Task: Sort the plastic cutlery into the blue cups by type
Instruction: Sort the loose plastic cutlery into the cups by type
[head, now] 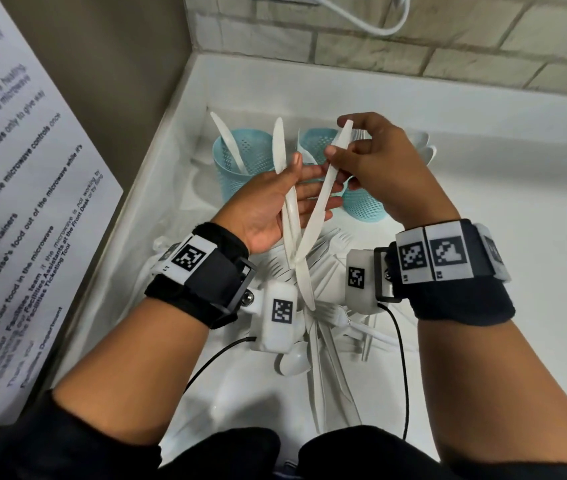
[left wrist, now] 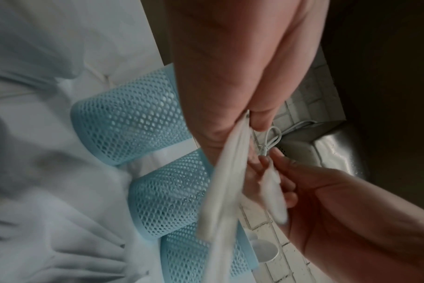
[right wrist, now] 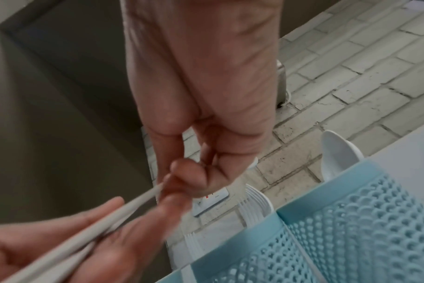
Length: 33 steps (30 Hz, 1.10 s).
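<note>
My left hand [head: 304,181] lies palm up over the cups, its thumb holding white plastic knives [head: 290,216] against the fingers. My right hand [head: 351,147] pinches the upper end of one more knife [head: 327,181] that crosses them. In the left wrist view the left hand [left wrist: 230,95] grips the knives [left wrist: 225,181] while the right hand [left wrist: 327,201] touches them. Three blue mesh cups stand behind: the left cup [head: 244,161] holds a knife, the middle cup [head: 315,142] forks [right wrist: 257,203], and the right cup [head: 361,206] spoons [head: 422,147].
A loose pile of white cutlery [head: 330,323] lies on the white sheet [head: 240,393] below my wrists. A brick wall [head: 413,46] with a white cable [head: 372,19] closes the back. A printed notice [head: 15,202] hangs on the wall at left.
</note>
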### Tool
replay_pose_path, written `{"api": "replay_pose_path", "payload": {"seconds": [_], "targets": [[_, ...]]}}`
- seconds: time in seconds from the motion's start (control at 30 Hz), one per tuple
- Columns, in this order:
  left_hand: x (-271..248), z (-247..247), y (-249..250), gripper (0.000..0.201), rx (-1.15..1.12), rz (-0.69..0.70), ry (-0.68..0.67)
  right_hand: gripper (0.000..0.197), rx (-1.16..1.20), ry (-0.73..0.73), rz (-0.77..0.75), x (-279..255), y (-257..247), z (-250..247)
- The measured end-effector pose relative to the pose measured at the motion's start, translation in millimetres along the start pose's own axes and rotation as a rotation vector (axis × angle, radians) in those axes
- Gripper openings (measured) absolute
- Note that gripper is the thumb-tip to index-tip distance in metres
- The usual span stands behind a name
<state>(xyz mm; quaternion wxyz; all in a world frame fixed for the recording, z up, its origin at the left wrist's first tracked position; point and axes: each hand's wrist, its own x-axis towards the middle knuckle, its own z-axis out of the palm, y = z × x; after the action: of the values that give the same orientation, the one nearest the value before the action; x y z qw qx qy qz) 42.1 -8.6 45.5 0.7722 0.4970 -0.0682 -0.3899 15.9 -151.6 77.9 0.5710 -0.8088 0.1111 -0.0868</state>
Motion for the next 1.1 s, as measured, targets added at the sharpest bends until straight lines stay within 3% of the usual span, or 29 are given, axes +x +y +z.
{"api": "replay_pose_path", "payload": {"seconds": [0.1,0.23,0.37,0.6,0.77,0.9,0.97,1.1], "targets": [[0.9,-1.5,-0.3,0.047,0.014,0.007,0.023,0.024,0.05,-0.005,-0.013,-1.8,-1.7,-0.3],[0.9,-6.5,0.0,0.055,0.001,-0.004,0.072,0.01,0.21,0.208,0.003,-0.8,-5.6,-4.1],[-1.9,-8.1,1.2,0.052,-0.028,0.015,0.09,0.017,0.309,0.347,-0.011,1.1,-3.8,-11.6],[-3.9,-7.0,3.0,0.041,-0.055,0.096,0.269,0.023,0.188,0.047,0.002,-6.0,-0.1,-24.3],[-5.2,-3.9,2.4,0.044,0.056,0.12,0.321,0.007,-0.411,-0.244,0.019,-13.0,-9.8,-36.7],[-8.8,-3.0,7.3,0.052,0.172,0.018,0.233,0.01,-0.74,-0.464,0.102,-15.3,-13.2,-34.4],[-10.4,-5.3,12.2,0.051,0.193,0.027,0.23,0.015,-0.658,-0.52,0.175,-16.4,-10.4,-34.6],[-9.8,-8.8,18.6,0.043,-0.021,0.259,0.342,0.014,-0.281,-0.536,0.282,-18.6,1.0,-31.4]]}}
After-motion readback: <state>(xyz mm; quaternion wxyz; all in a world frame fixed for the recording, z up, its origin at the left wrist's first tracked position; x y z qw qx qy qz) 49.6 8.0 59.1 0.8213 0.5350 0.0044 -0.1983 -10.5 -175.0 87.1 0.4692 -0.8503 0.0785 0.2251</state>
